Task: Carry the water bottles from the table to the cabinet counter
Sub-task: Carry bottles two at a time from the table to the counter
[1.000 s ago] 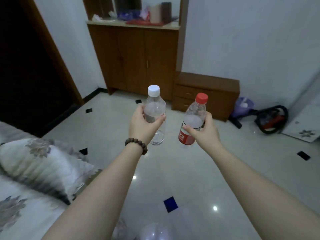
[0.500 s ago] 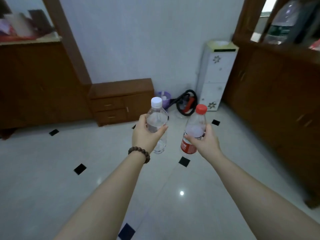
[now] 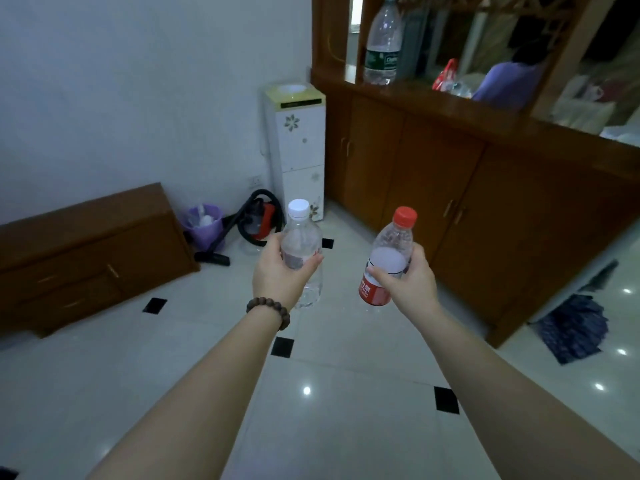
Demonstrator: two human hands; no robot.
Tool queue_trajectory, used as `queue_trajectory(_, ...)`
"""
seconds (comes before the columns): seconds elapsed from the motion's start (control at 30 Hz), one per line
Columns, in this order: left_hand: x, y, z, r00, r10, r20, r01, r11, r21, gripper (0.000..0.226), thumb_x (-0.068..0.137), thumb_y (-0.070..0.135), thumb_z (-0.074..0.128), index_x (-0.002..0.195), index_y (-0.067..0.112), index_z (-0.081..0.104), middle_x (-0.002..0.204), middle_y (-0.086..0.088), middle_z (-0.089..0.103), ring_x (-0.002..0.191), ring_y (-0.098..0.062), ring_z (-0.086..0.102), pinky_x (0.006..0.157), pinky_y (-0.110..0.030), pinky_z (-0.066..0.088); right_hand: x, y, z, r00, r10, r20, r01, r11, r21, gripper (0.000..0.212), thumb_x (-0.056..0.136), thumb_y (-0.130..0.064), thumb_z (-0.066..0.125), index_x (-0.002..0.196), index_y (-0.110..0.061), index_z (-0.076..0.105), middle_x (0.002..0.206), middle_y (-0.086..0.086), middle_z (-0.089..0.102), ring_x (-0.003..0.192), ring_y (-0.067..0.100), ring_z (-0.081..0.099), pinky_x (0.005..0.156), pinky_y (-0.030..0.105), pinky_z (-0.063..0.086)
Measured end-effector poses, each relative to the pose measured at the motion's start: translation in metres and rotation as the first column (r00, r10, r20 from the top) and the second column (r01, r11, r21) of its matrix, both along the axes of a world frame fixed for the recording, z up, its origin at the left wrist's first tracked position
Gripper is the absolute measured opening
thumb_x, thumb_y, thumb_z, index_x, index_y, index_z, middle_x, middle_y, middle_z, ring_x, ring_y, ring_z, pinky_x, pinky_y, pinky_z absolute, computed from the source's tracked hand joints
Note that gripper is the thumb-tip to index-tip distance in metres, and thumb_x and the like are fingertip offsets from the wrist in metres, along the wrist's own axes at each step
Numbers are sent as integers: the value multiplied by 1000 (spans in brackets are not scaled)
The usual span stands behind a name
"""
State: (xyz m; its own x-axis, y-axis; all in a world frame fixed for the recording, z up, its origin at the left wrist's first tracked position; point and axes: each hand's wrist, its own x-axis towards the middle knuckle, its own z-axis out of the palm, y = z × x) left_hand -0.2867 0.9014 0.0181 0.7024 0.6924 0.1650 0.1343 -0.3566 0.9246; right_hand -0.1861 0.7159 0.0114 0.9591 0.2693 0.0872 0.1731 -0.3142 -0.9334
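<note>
Two water bottles are in transit, held out at arm's length over the tiled floor [image 3: 207, 358]. The white-capped bottle [image 3: 302, 244] stands near upright in the left hand [image 3: 278, 277], whose grip is clamped around its mid-body. The red-capped bottle [image 3: 389, 261] leans slightly, cap toward the cabinet, in the right hand [image 3: 407, 278], whose grip is clamped across the white band above the red label. The two bottles are apart, not touching.

The destination, the cabinet tabletop [image 3: 450, 105], lies ahead and to the right, above the level of the hands and well apart from them. It already carries a large clear bottle [image 3: 382, 43], a red packet [image 3: 446, 76] and a purple object [image 3: 509, 84] that cannot be identified.

Probable faults from this state:

- Thin plastic walls may flex under the grip; a loosened hold would likely drop a bottle onto the hard tile.
- The tabletop is crowded. Setting a bottle down beside the large clear bottle risks knocking it or the packet.
- Both hands are occupied, so neither can clear space or steady a tipping item.
- A vacuum cleaner [image 3: 258, 225] and its hose lie near the water dispenser [image 3: 299, 143], and a dark cloth [image 3: 571, 327] lies on the floor beside the cabinet end; either could catch a foot.
- The glossy floor may be slippery.
</note>
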Motion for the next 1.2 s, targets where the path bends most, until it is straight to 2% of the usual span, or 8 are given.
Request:
queue_trajectory(0.07,25,3,-1,1000,-31,-3,31,1000,-4,52,72,40,80,115,30,51,103,15,59,94,-5,56,73,-16,42,19,-1,-2,1000,-27,-4,27,1000,0,62,71,-27,80,121,-27,43,111,-7,54,101,13,54,81,28,45)
queue_trajectory(0.23,97,27,-10,997,-81,-7,81,997,1,54,72,44,78,116,31,51,111,12,60,100,-9,57,82,-28,48,75,19,-7,995,-96,-6,96,995,-40,70,72,-26,80,130,-22,40,120,-3,53,106,14,52,89,33,47)
queue_trajectory(0.37,162,63,-12,992,-125,0,125,992,12,52,72,42,79,115,29,51,112,10,60,100,-10,56,85,-30,48,132,55,-13,989,-150,16,150,986,-66,71,73,-28,80,131,-19,40,126,3,55,112,21,55,92,36,47)
queue_trajectory(0.63,292,157,7,972,-233,-21,233,972,39,48,73,44,78,106,35,44,102,15,56,96,-10,56,78,-28,47,251,151,-3,971,-240,17,240,968,-68,74,73,-29,79,133,-18,37,130,6,52,118,26,53,95,40,47)
queue_trajectory(0.8,361,197,12,968,-249,-18,250,967,49,49,73,42,78,107,34,44,106,11,57,101,-14,58,85,-33,51,310,194,3,963,-268,3,268,961,-61,75,75,-26,79,135,-15,36,128,8,53,117,26,54,95,38,47)
queue_trajectory(0.93,420,219,6,962,-272,-17,273,961,46,50,72,44,78,110,32,48,109,10,59,102,-14,58,89,-39,53,363,216,2,958,-287,-20,286,957,-55,77,74,-26,79,136,-17,35,131,8,52,119,27,53,98,43,48)
queue_trajectory(1.2,571,251,2,947,-320,11,319,945,73,55,72,44,78,116,28,50,114,7,62,105,-16,60,88,-40,54,508,241,-5,948,-318,29,319,947,-44,75,73,-25,80,133,-15,36,126,6,53,112,20,54,84,28,46)
